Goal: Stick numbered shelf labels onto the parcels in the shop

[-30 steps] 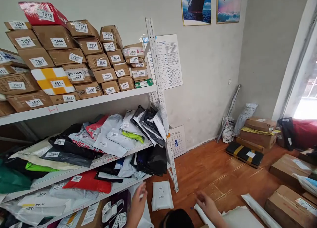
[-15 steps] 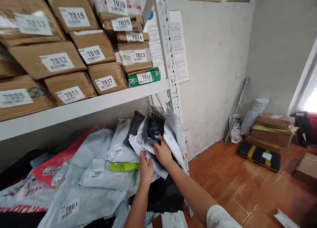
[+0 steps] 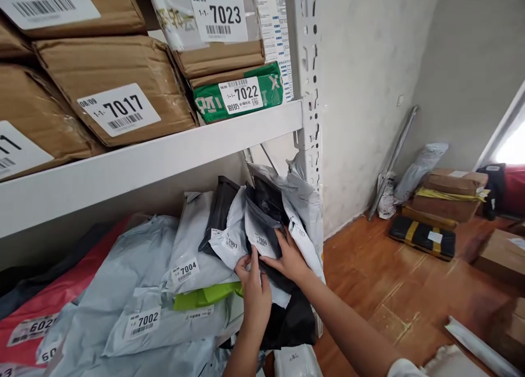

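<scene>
Packed mailing bags stand at the right end of the lower shelf. My right hand [image 3: 290, 258] has its thumb and fingers on the edges of the grey-and-white mailing bag labelled 7009 [image 3: 262, 232], pinching it. Just below, my left hand [image 3: 255, 289] touches the lower edges of this bag and the white mailing bag labelled 7007 [image 3: 232, 237], its fingers apart. To the left are a black mailing bag [image 3: 220, 207] and the white mailing bag labelled 7004 [image 3: 192, 240]. Another white mailing bag [image 3: 305, 240] leans on the right, partly behind my right hand.
Above, the white shelf beam [image 3: 164, 150] carries labelled cartons, including 7017 [image 3: 82, 76] and a green box 7022 [image 3: 209, 104]. The perforated post [image 3: 310, 82] borders the bags. Parcels [image 3: 441, 205] lie on the floor at right.
My view has moved closer to the shelf end. My right hand has shifted onto the edge of bag 7009, whose label now shows more fully. My left hand has stayed beside it.
</scene>
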`<move>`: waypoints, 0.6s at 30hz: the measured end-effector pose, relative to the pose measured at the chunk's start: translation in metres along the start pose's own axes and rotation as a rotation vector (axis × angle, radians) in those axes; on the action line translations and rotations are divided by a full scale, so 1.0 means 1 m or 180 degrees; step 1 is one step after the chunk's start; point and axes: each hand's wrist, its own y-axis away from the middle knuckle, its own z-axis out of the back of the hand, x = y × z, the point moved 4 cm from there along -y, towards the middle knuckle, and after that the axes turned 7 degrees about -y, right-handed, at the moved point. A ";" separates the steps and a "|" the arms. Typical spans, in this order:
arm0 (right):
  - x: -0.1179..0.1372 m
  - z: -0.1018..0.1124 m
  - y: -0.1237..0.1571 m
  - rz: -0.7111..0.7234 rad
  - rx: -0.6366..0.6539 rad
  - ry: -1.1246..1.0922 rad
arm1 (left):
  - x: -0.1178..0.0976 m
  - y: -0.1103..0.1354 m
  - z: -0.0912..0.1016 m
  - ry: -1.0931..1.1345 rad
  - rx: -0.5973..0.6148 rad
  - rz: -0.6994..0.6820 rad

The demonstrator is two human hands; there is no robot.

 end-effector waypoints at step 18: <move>-0.009 0.018 0.000 0.0093 -0.1307 -0.0593 | -0.041 -0.065 -0.051 0.0048 -0.0474 0.0335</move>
